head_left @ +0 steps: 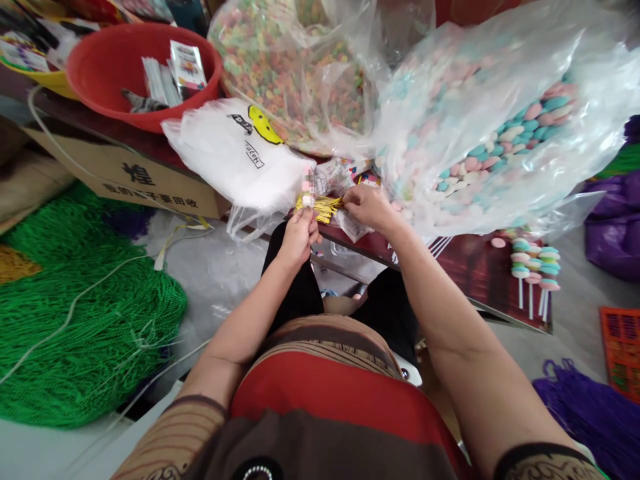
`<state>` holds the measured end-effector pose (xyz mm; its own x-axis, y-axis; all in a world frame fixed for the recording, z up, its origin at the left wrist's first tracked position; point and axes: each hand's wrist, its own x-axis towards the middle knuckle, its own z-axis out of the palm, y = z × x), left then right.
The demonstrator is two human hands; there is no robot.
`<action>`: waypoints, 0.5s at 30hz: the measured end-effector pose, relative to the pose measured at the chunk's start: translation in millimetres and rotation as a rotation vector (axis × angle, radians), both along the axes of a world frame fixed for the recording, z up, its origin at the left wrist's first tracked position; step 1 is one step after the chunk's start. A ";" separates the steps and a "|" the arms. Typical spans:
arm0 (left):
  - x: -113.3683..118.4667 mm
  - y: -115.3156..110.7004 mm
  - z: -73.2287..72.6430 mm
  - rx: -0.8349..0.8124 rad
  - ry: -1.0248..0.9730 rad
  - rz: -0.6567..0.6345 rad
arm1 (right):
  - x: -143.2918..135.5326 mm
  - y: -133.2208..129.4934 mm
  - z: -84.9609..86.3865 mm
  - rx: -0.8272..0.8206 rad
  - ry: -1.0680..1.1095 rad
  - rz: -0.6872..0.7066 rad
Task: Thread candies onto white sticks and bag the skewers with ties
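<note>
My left hand [299,238] is closed around the lower end of a small marshmallow skewer [309,185] with pink and white pieces, which stands upright above my fingers. Beside it lies a bundle of yellow twist ties [326,208] at the table's edge. The fingers of my right hand [371,208] pinch at the right end of that bundle, on what looks like a single tie. Behind the ties are crumpled clear printed wrappers [336,175]. A white plastic bag with a yellow smiley [240,153] lies just left of the skewer.
Large clear bags of coloured ring candy [300,87] and pastel marshmallows [515,143] stand behind my hands. At right, finished marshmallow skewers [535,263] lie on the dark red table [470,277]. A red basin [143,67] sits at left, above green netting [90,320] on the floor.
</note>
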<state>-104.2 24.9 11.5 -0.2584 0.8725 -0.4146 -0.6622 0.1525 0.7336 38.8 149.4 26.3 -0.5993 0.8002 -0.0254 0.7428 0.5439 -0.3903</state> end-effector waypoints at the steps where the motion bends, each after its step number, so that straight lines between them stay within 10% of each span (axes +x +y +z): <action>1: -0.1 0.1 -0.2 0.002 0.004 -0.001 | -1.2 -2.7 -0.3 0.004 -0.019 0.033; 15: -1.0 1.0 -3.7 0.023 0.064 -0.007 | 2.0 -1.5 2.2 0.031 0.099 -0.176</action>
